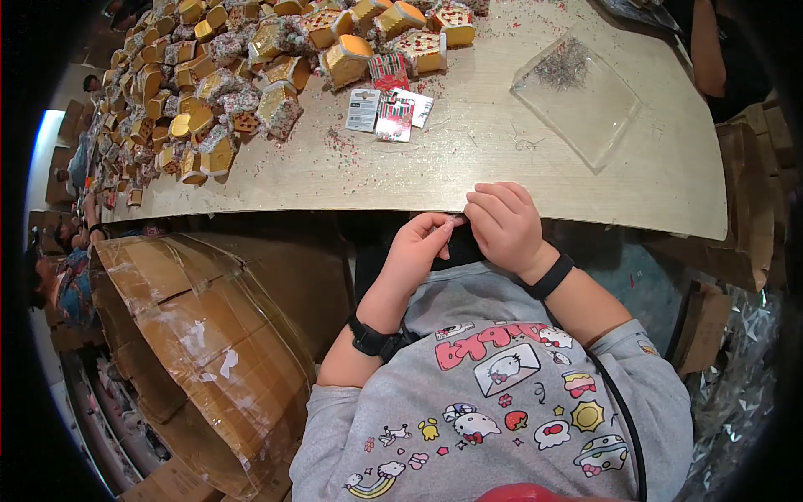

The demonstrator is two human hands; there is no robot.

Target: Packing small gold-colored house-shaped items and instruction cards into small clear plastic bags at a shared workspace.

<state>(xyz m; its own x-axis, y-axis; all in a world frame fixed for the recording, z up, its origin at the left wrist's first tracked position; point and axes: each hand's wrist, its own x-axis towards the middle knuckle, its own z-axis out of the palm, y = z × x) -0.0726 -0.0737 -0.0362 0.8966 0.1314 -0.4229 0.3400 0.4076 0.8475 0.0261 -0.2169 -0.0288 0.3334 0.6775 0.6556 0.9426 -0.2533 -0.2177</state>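
My left hand (421, 241) is just below the table's near edge, thumb and forefinger pinched together. Close beside it, my right hand (507, 224) is curled at the edge, its fingers bent over. The fingertips of both meet around something too small to make out. Beyond them on the table lie a few cards: a white printed tag (363, 110), a red, green and white striped card (394, 119) and a patterned red one (388, 73). To the right, a clear plastic tray (615, 125) holds a heap of thin, wiry pieces (562, 67) in its far corner.
Many gold house-shaped ornaments (345, 60) with speckled trim pile up on the table's far left. Colourful glitter and crumbs dot the tabletop (468, 151). A large cardboard box (226, 335) stands at my left, another (743, 201) at right. Another person's arm (707, 50) shows far right.
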